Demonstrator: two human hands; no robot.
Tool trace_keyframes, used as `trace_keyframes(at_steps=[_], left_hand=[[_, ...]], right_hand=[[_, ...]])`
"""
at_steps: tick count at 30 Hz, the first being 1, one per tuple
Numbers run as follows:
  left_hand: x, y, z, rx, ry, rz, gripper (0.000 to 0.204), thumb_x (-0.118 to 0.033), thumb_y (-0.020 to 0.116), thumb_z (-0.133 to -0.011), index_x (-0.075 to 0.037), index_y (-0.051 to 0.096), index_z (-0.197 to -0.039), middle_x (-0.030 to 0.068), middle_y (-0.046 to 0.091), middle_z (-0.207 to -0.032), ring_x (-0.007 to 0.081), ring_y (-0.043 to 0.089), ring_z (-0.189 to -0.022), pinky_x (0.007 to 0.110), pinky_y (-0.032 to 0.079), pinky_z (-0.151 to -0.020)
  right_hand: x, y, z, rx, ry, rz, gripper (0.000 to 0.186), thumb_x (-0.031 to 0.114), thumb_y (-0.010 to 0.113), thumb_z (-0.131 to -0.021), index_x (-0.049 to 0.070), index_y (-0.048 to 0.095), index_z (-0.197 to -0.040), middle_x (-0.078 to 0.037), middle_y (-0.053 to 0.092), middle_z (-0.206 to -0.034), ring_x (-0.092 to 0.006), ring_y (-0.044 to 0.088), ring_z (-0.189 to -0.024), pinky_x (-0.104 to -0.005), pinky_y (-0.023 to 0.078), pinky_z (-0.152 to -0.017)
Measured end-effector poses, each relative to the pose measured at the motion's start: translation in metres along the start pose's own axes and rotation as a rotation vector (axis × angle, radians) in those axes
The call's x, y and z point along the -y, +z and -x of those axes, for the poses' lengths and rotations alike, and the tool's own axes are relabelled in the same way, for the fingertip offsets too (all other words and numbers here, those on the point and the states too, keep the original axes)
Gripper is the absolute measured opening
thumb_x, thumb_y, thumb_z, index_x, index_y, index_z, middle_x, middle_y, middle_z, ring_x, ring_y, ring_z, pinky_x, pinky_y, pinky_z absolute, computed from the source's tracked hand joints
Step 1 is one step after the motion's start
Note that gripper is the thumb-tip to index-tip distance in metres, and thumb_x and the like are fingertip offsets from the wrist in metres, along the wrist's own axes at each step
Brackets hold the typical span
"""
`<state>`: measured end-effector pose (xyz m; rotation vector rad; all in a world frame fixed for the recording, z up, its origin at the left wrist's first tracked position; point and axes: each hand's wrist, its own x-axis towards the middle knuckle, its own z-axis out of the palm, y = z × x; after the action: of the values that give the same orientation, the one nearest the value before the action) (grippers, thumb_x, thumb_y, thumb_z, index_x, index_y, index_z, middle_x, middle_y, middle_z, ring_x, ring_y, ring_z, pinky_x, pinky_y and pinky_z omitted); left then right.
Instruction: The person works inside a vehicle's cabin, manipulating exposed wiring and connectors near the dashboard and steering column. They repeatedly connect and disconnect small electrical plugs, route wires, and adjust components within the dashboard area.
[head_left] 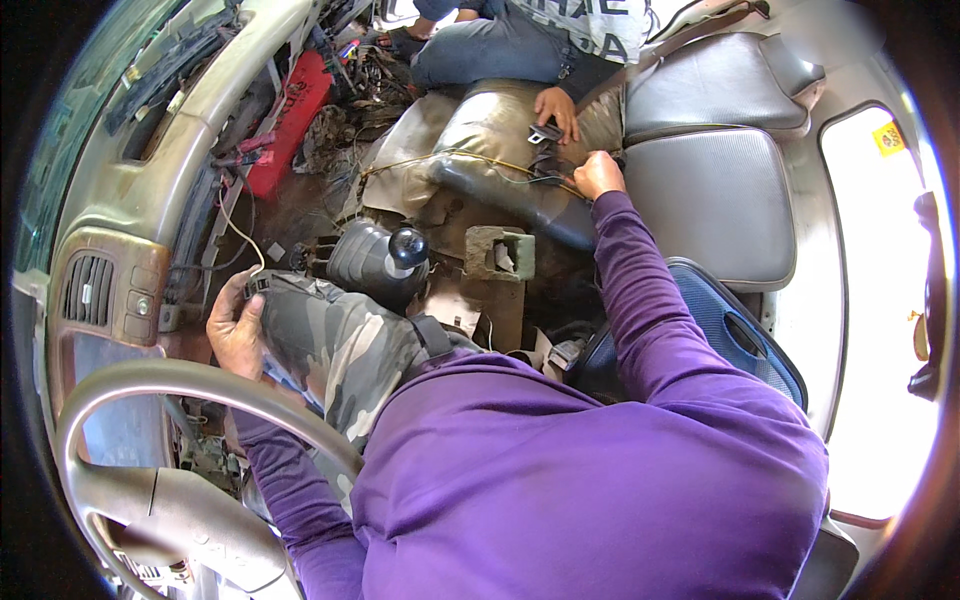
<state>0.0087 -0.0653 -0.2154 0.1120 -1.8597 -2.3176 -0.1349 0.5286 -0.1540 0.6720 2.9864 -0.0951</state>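
Note:
On the left, my left hand [234, 328] pinches a small black connector [258, 285] beside my camouflage-clad knee. A pale wire [243, 232] runs from the connector up toward the opened dashboard. My right hand [600, 174] is closed in a fist at the edge of the beige seat cushion [490, 125]; what it grips is hidden. Close to that fist lie a dark strap and a thin yellow-brown cable [470, 156]. A co-worker's hand [558, 108] rests just beyond, by a seat-belt buckle [543, 133].
A steering wheel [200, 375] stands at lower left. The gear lever [407, 247] rises between the seats, near a worn square holder [500, 253]. Loose wiring and a red panel [290, 125] fill the opened dash. Grey seats [710, 195] and a blue-black mesh backrest [735, 330] are at right.

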Motion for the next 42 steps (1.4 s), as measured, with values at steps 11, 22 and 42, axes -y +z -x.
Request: trace_keyframes(at_steps=[11, 22, 42], left_hand=[[-0.001, -0.006, 0.001, -0.054, 0.003, -0.174, 0.039, 0.001, 0.070, -0.091, -0.002, 0.065, -0.130, 0.0045, 0.071, -0.111, 0.0049, 0.061, -0.084, 0.018, 0.047, -0.067], [-0.022, 0.010, 0.002, -0.020, -0.034, -0.009, 0.036, 0.001, 0.072, -0.090, -0.001, 0.067, -0.125, 0.0060, 0.071, -0.116, 0.0113, 0.064, -0.104, 0.026, 0.049, -0.094], [-0.011, 0.011, 0.030, -0.217, -0.231, 0.092, 0.044, -0.017, 0.083, -0.085, -0.001, 0.066, -0.122, 0.0180, 0.069, -0.126, 0.0234, 0.065, -0.115, 0.036, 0.050, -0.102]], right_hand=[[-0.031, -0.003, -0.008, -0.129, -0.035, -0.109, 0.040, 0.015, 0.057, -0.077, -0.008, 0.071, -0.108, -0.033, 0.066, -0.115, -0.0440, 0.064, -0.112, -0.0477, 0.051, -0.099], [0.148, 0.002, 0.011, 0.100, -0.630, -0.277, 0.035, 0.019, 0.068, -0.088, 0.000, 0.068, -0.117, -0.024, 0.070, -0.115, -0.0379, 0.066, -0.112, -0.0439, 0.050, -0.098], [0.398, 0.279, 0.002, 0.604, -1.023, 0.597, 0.057, 0.053, 0.054, -0.096, 0.017, 0.061, -0.140, -0.009, 0.024, -0.167, -0.0347, 0.022, -0.152, -0.0665, 0.026, -0.113]])
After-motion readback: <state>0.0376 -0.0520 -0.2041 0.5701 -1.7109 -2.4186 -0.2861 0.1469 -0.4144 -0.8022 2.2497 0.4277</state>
